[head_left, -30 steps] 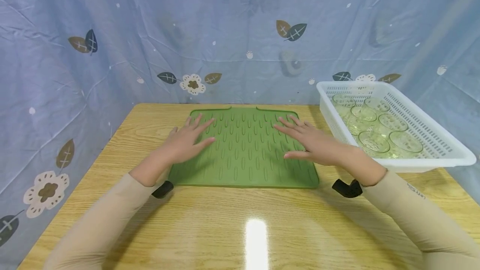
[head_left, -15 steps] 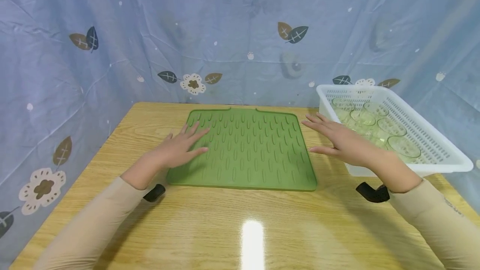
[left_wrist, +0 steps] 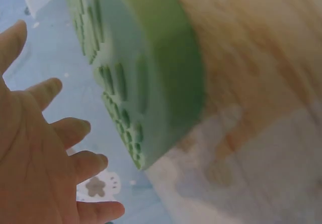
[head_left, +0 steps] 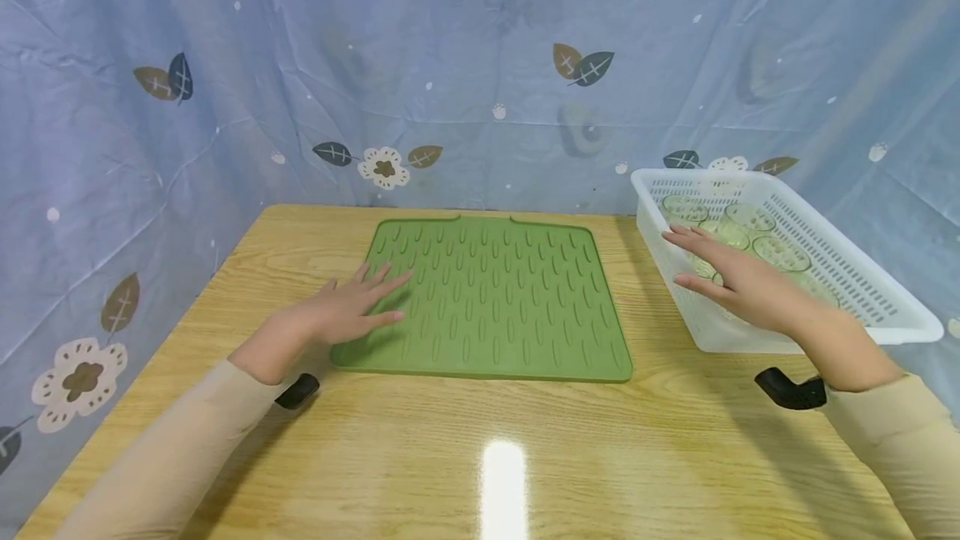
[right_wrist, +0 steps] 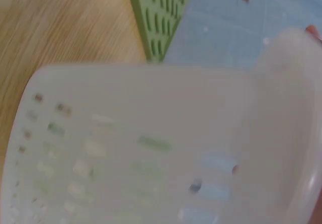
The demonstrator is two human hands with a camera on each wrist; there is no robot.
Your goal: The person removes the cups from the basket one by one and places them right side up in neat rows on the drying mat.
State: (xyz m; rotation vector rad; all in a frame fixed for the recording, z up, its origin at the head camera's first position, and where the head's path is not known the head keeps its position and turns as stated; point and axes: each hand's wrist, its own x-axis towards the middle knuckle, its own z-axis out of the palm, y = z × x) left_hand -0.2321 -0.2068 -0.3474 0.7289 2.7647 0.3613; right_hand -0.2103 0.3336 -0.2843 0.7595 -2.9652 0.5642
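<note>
A green ridged drying mat lies flat on the wooden table. Over its left edge hovers my left hand, fingers spread and holding nothing; the left wrist view shows the same hand beside the mat's corner. My right hand is above the near left side of a white plastic basket, its fingers extended. Inside the basket stand several clear greenish drinking glasses, some hidden behind that hand. In the right wrist view the basket's slotted wall fills most of the picture, blurred, with only a fingertip showing.
Behind the table hangs a blue curtain with leaf and flower prints, also closing the left and right sides. Bare wood of the table runs in front of the mat. Black straps sit at the wrists.
My right hand has moved right, from over the mat to above the basket. The left hand has drifted slightly left and toward me. Mat and basket stay in place.
</note>
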